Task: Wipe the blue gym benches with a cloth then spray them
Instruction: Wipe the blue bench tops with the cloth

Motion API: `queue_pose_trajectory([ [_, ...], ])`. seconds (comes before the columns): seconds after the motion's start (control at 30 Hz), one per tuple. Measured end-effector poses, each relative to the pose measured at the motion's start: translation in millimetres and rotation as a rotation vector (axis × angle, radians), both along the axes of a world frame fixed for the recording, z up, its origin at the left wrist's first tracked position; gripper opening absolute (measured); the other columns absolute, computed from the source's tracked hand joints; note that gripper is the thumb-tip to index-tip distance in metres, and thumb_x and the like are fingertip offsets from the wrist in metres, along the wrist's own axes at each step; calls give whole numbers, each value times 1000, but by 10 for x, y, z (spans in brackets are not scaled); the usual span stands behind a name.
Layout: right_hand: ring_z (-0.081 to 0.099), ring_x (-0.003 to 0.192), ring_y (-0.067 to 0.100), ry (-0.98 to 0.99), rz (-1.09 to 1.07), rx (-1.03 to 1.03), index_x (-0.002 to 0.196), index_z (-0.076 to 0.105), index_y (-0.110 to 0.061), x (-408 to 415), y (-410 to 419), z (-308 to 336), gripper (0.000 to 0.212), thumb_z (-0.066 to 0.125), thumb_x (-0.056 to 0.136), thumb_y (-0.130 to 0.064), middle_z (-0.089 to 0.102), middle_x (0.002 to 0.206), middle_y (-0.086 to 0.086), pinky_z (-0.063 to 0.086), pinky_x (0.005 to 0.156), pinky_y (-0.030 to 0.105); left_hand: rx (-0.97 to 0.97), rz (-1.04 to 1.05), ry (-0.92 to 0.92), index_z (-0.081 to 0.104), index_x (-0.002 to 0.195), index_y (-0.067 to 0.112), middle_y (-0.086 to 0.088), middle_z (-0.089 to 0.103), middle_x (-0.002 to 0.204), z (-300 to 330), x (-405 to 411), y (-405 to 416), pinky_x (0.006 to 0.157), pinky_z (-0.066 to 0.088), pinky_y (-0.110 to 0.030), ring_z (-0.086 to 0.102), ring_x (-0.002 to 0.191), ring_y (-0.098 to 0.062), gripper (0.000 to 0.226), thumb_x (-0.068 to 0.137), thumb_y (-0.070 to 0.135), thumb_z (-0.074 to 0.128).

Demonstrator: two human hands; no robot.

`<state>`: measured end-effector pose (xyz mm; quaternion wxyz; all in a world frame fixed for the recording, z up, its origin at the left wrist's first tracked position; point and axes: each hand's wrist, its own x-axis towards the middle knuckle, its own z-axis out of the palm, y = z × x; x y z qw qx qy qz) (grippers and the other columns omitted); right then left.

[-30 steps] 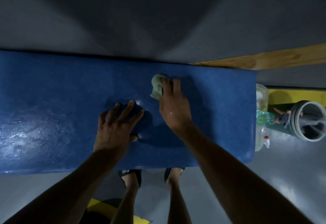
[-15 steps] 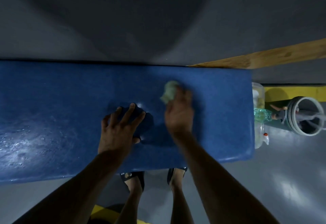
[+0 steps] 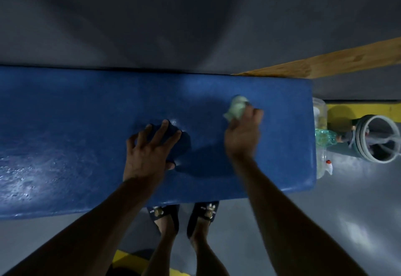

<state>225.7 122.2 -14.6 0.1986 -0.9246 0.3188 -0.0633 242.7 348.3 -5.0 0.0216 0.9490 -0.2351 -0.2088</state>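
A long blue padded gym bench [image 3: 65, 123] runs across the view, its surface shiny and wet-looking at the left. My right hand [image 3: 243, 136] grips a crumpled pale green cloth [image 3: 237, 108] and holds it against the bench top near the right end. My left hand [image 3: 149, 152] presses flat on the bench middle with fingers spread, denting the pad. A clear spray bottle [image 3: 322, 162] with a white nozzle stands on the floor just past the bench's right end.
Grey floor lies around the bench. A wooden plank [image 3: 325, 62] runs diagonally at the back right. A grey bucket-like container [image 3: 377, 138] and a yellow floor marking [image 3: 347, 110] sit at the right. My feet in dark sandals [image 3: 182, 212] stand against the bench's near edge.
My right hand has slid the cloth rightward along the bench toward its right end. My left hand has stayed pressed in the same spot.
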Motion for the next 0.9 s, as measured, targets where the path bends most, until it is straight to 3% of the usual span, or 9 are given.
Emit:
queue_pose_trajectory([
  [0.1,61,85,30,75,443,2,137,46,-13,-216,476,-5,49,46,88,-19,48,129,13,57,69,37,-2,8,-13,43,143,38,1,35,156,-9,-9,4,95,39,-56,41,132,-40,99,56,43,90],
  [0.2,62,74,32,128,690,-98,137,47,-18,-349,140,52,53,48,84,-15,50,130,9,57,62,40,-4,10,-24,45,142,37,2,38,155,-19,-21,-2,92,41,-55,43,129,-40,101,52,43,91],
  [0.27,63,79,40,139,600,-103,140,45,-15,-402,-337,64,55,49,85,-16,48,133,13,57,65,44,-18,14,-40,46,141,36,1,40,154,-23,-28,-1,92,42,-56,44,128,-41,100,53,41,92],
  [0.37,58,82,45,127,232,-89,136,45,-15,-529,-1012,148,46,49,90,-15,45,129,15,49,65,45,-13,7,-44,44,142,36,0,37,155,1,-44,-17,95,41,-57,43,131,-41,98,56,41,90],
  [0.5,58,80,41,109,-156,-86,130,49,-18,-480,-649,29,46,50,85,-18,45,121,11,47,65,44,10,19,-32,41,144,36,0,33,157,29,-59,-48,98,39,-57,39,134,-41,96,61,41,88],
  [0.67,58,79,30,90,334,21,128,54,-20,-523,610,69,48,49,81,-24,50,117,9,52,71,39,-12,19,-17,37,146,38,1,26,160,54,-56,-40,102,35,-56,33,138,-40,94,66,41,85],
  [0.77,55,68,31,131,609,-114,127,53,-22,-608,277,156,53,41,76,-28,51,115,10,50,68,39,-26,31,-8,40,146,37,-1,28,160,60,-68,-53,102,34,-56,33,138,-41,94,64,40,87],
  [0.83,57,73,35,143,591,-231,129,52,-22,-688,-274,104,54,49,75,-24,53,116,12,48,69,40,-28,48,-10,42,145,37,0,30,159,56,-71,-64,101,35,-56,34,137,-41,94,62,39,88],
  [0.9,57,81,38,195,376,-267,129,49,-20,-794,-848,78,52,51,77,-24,52,119,14,45,72,41,-28,52,-10,41,145,38,1,29,159,52,-72,-66,102,34,-55,33,138,-40,94,63,39,87],
])
